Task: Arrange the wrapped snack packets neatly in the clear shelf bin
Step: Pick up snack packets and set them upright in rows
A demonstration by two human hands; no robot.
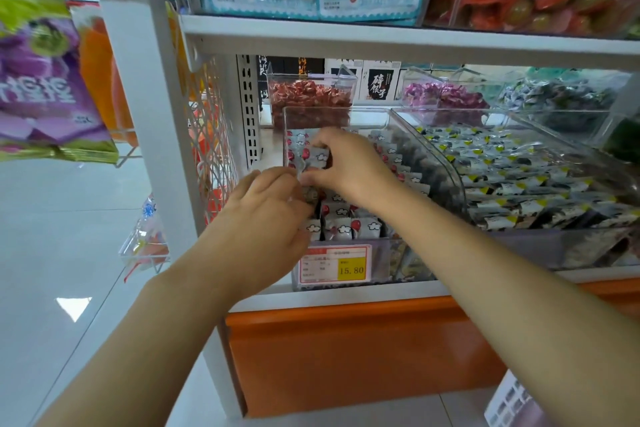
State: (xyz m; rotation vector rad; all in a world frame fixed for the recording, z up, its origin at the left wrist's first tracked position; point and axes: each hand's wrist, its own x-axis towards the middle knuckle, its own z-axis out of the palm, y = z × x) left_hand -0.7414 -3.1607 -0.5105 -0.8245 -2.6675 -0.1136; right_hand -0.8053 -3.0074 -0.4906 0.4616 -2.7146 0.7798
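Both hands crowd the left wall of the clear bin [286, 130], the right hand [348, 165] pinching a snack packet [318, 157] above the rows, the left hand [266, 215] curled round another packet [310, 195] just below, and standing packets [346, 227] filling the front and right side.

Left hand [266, 215] and right hand [349, 163], both bare, shown from the back with knuckles and fingers [252, 180] uncovered. Each joins a bare arm, the left forearm [156, 340] and the right forearm [502, 270], uncovered along its whole visible length, from the wrist to the edge of the frame. Detail of the fingernails is too blurred to tell.
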